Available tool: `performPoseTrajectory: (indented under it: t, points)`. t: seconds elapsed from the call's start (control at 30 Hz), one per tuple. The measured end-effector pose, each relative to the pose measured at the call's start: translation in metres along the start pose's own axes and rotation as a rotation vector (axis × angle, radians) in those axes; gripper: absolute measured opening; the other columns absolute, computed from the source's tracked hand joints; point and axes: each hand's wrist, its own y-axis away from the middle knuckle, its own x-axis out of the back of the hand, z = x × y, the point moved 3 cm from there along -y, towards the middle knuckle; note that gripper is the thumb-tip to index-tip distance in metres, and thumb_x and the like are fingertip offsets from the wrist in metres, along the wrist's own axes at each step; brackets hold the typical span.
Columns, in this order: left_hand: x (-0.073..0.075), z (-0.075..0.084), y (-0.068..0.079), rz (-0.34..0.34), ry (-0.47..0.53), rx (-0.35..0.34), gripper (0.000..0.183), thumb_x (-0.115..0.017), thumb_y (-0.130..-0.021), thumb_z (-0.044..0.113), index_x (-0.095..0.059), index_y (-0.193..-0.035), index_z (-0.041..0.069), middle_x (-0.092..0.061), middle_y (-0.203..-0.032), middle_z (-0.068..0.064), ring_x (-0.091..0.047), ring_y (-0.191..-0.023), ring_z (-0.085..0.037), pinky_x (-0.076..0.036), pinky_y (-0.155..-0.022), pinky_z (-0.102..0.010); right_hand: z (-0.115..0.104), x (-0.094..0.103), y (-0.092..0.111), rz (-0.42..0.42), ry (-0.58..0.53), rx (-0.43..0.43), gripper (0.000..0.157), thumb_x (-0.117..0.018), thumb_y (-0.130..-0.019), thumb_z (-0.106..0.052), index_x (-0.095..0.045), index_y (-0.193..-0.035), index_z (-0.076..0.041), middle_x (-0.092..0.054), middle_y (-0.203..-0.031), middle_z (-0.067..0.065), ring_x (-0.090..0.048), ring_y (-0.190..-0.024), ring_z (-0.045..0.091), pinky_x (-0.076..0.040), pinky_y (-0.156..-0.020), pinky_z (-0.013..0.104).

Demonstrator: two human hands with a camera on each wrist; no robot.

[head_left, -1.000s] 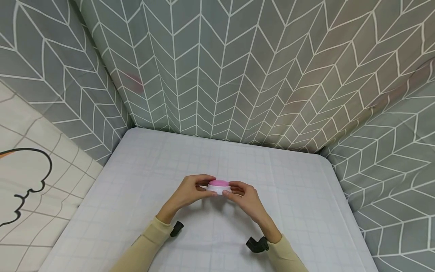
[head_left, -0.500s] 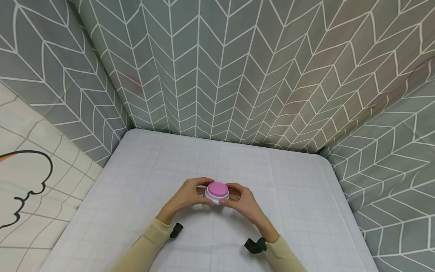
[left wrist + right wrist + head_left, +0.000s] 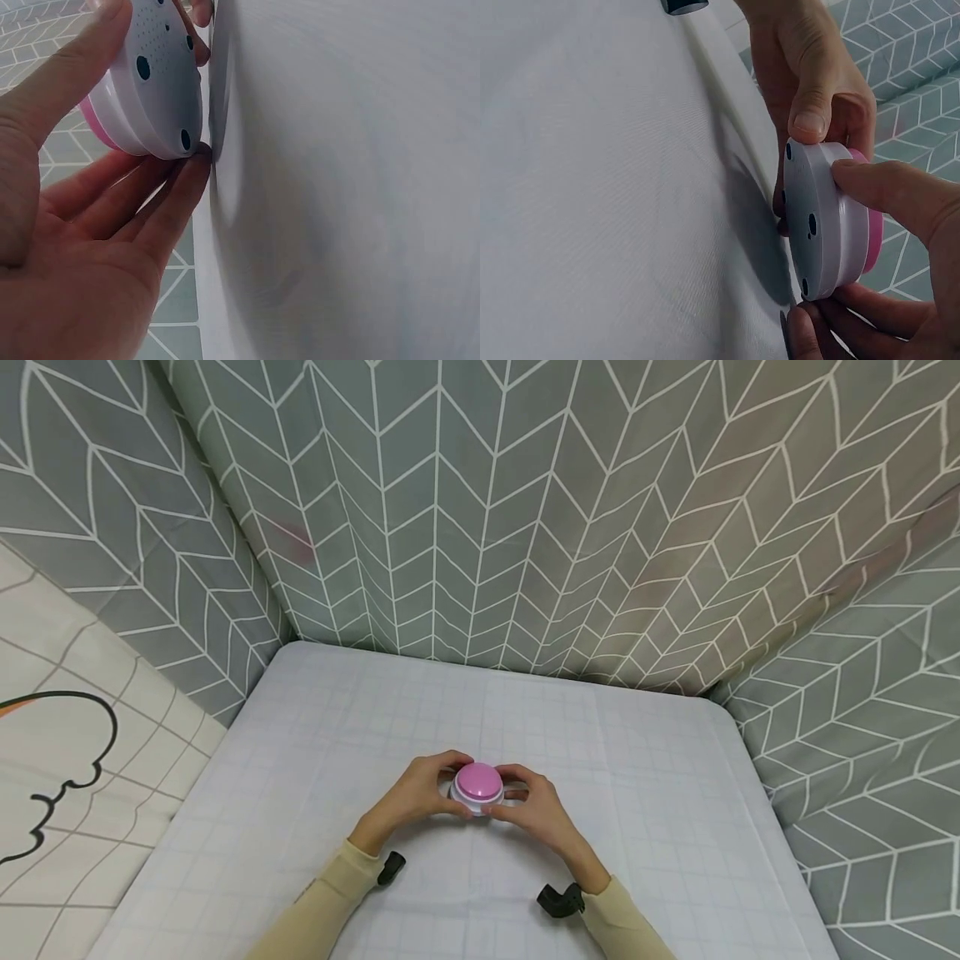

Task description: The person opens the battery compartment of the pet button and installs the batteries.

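A round white push button (image 3: 480, 782) with a domed pink top is held between both hands, just above the white tabletop. The left hand (image 3: 417, 792) grips its left side, thumb in front and fingers behind. On the opposite side the right hand (image 3: 538, 808) holds it in a similar way. In the left wrist view, the button's white underside (image 3: 161, 105) shows several dark round holes and a patch of tiny perforations. The right wrist view shows the stepped white rim (image 3: 840, 225) edge-on, with the right thumb (image 3: 877, 187) on it.
A white cloth with a faint grid covers the table (image 3: 637, 777). Grey curtains (image 3: 480, 527) with white chevron lines stand behind and at the sides. Black wrist mounts (image 3: 561, 902) sit by both cuffs.
The button has come down slightly toward the person and tilted, so its pink top now faces the head camera instead of showing nearly edge-on. Both hands moved with it and kept their grip.
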Motion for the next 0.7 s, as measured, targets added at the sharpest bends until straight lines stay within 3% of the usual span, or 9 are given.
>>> performPoseTrajectory:
  t: [0.47,0.7]
  points:
    - [-0.0046,-0.0021,0.0002,-0.002,-0.123,-0.043,0.073,-0.102,-0.067,0.018,-0.067,-0.13,0.008,-0.072,-0.125,-0.003,-0.069,-0.117,-0.02,-0.055,-0.106,-0.045,0.0017,-0.0077,0.0043,0.05,0.196,0.164,0.068,-0.096,-0.077,-0.016,-0.062,-0.136,-0.005,-0.068,-0.132,0.01,-0.07,-0.114,0.025,-0.063,-0.096,0.038]
    - [-0.0084,-0.002,0.0009,-0.015,-0.18,-0.068,0.073,-0.1,-0.069,0.017,-0.065,-0.132,0.007,-0.068,-0.13,-0.006,-0.064,-0.124,-0.024,-0.054,-0.108,-0.046,0.0042,-0.0091,0.006,0.086,0.267,0.176,0.067,-0.097,-0.075,-0.016,-0.064,-0.133,-0.009,-0.068,-0.13,0.006,-0.071,-0.11,0.022,-0.063,-0.094,0.035]
